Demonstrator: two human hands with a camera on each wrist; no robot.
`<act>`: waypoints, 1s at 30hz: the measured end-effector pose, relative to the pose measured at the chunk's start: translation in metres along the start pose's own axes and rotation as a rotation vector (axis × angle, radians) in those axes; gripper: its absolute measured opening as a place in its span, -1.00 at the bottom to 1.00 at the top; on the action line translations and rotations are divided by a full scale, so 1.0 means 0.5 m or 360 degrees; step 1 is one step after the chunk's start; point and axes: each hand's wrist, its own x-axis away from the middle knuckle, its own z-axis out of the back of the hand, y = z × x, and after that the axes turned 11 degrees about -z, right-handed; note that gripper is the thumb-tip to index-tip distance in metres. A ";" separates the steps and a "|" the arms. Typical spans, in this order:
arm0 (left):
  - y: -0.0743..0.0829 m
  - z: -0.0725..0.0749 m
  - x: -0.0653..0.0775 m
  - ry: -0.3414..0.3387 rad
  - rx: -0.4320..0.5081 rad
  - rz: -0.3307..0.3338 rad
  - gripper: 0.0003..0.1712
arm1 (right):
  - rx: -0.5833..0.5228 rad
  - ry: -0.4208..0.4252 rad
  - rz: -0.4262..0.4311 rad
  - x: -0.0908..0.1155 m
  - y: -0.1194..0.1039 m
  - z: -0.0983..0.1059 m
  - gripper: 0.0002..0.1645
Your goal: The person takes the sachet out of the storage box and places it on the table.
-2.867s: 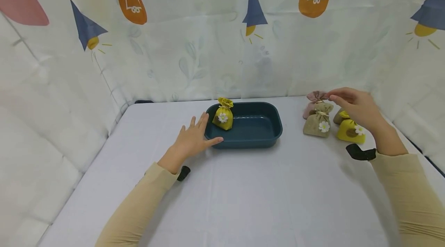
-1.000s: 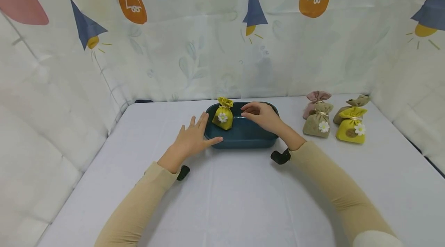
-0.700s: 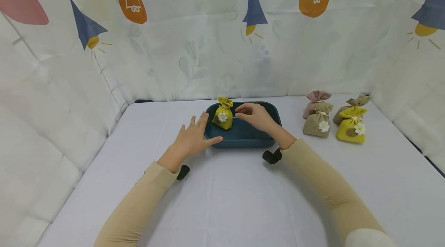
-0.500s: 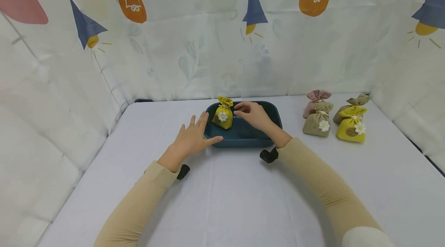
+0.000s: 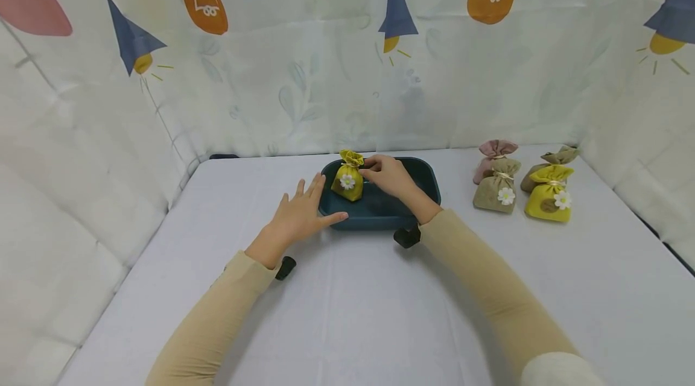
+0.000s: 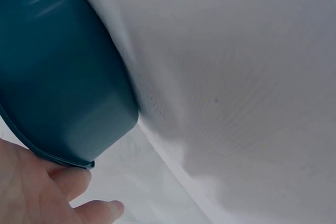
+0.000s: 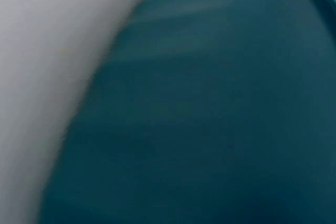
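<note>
A yellow drawstring pouch point(image 5: 349, 183) with a white flower stands at the left end of the dark teal basin point(image 5: 380, 222). My right hand point(image 5: 392, 176) reaches in over the basin, its curved fingers and thumb right at the pouch's tied neck. My left hand point(image 5: 295, 217) lies spread against the basin's left end, with fingertips at the rim. In the left wrist view, fingers of that left hand point(image 6: 39, 190) show beside the rim of the basin point(image 6: 68, 77). The basin's outer wall point(image 7: 199, 103) fills much of the right wrist view, where the right hand is out of sight.
On the right of the white-covered table point(image 5: 347, 301) stand a pink pouch point(image 5: 493, 157), a khaki pouch with a flower point(image 5: 495, 190), another yellow pouch point(image 5: 548, 196) and a brownish pouch point(image 5: 561, 157) behind it. A patterned curtain point(image 5: 326, 84) borders the table's back.
My right hand has moved from the pouches on the right to the basin, then further left to the yellow pouch's neck. My left hand has stayed at the basin's end.
</note>
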 end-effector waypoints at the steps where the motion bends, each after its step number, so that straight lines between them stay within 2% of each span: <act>1: 0.000 0.000 0.000 0.0003 -0.0002 -0.0002 0.31 | 0.0006 0.0005 -0.0009 -0.002 -0.003 0.000 -0.45; 12: 0.001 0.001 0.001 0.0010 -0.0009 -0.0002 0.32 | -0.0018 0.0057 -0.0076 -0.013 -0.022 -0.002 -0.48; 30: -0.002 0.000 0.002 0.0005 -0.0009 -0.0017 0.31 | 0.0181 0.0149 -0.0051 -0.022 -0.026 -0.017 -0.53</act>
